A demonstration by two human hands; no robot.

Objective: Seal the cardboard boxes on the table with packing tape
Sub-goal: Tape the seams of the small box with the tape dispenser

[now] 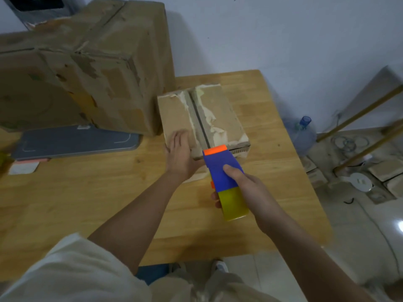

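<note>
Probably light and apt to slide: keep left hand (182, 153) flat on small cardboard box (201, 118), right hand (244, 184) wrapped round tape dispenser (224, 179).

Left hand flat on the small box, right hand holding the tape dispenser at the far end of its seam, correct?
Not quite. The head view shows the tape dispenser, held by the right hand, at the near end of the small box seam. The left hand does lie flat on it.

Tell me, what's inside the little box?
I can't tell. The small box has its flaps closed, with only a dark seam showing. The left hand rests flat on top; the tape dispenser sits at its near edge.
</note>
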